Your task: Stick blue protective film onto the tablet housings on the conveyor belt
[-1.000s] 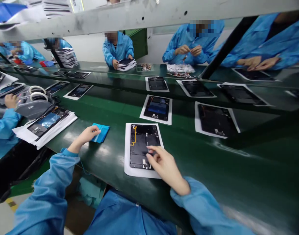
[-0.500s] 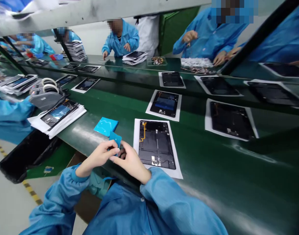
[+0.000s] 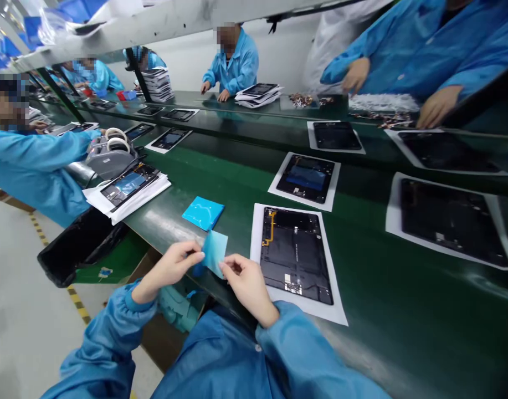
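Over the bench's near edge, a thin blue film sheet [image 3: 216, 253] is stretched between my two hands. My left hand [image 3: 174, 266] pinches its darker, motion-smeared left edge between thumb and finger. The paler lower right corner is in the pinch of my right hand [image 3: 246, 284]. Just beyond the film lies a flat, shiny blue square stack [image 3: 203, 212]. An opened tablet [image 3: 297, 252], black inside with an orange flex cable, rests on a white sheet [image 3: 337, 313] close by on the right.
More tablets lie on white sheets along the green bench [image 3: 220, 166], one [image 3: 307, 176] behind and another [image 3: 449, 219] to the right. At left stand a stack of sheets topped by a tablet [image 3: 129, 188] and a grey tape dispenser [image 3: 112, 158]. Co-workers in blue [image 3: 29, 160] sit around.
My hands have moved apart, and the film between them is spread open, showing a paler face. The whole view has shifted, with a co-worker at left now more visible.
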### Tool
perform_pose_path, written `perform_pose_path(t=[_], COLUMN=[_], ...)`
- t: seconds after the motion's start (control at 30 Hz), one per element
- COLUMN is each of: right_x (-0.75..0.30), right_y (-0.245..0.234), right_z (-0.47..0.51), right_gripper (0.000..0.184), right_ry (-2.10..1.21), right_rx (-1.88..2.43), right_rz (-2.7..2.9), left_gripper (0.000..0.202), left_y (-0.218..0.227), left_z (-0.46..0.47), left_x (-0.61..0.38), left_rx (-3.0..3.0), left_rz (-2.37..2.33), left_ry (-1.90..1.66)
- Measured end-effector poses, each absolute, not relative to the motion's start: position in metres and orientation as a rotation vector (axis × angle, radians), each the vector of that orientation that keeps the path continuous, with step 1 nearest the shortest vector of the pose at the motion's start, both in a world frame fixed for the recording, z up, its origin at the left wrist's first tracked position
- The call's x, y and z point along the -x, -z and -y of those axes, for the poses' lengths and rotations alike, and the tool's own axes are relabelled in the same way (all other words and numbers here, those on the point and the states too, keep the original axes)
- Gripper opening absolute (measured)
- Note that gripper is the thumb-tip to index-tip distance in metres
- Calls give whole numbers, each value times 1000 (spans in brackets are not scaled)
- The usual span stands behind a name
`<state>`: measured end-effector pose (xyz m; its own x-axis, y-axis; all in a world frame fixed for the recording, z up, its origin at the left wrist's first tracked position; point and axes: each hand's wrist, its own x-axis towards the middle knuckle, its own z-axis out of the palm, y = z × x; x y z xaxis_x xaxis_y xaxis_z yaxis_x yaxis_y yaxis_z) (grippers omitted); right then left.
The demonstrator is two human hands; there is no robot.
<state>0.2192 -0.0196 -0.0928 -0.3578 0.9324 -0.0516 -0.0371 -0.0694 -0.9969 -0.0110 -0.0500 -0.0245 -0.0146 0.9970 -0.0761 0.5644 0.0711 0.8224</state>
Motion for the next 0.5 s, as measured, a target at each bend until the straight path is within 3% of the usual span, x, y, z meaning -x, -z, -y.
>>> perform_pose_path(t=[0.27, 0.43, 0.5], right_x=[-180, -92, -62], right_y=[126, 171, 188], right_z=[91, 146, 149], right_gripper=[15, 42, 36], right_ry=[-1485, -1655, -1731], right_rx=[1003, 880, 909], right_rz=[1318, 1467, 1518], left_gripper=[28, 18, 15], left_y=[-3, 8, 15], left_z=[124, 169, 180], left_x=[136, 132, 121], left_rx=[-1191, -1031, -1040], left_rz=[-2539, -2729, -2759], left_ry=[-1295, -1451, -1455])
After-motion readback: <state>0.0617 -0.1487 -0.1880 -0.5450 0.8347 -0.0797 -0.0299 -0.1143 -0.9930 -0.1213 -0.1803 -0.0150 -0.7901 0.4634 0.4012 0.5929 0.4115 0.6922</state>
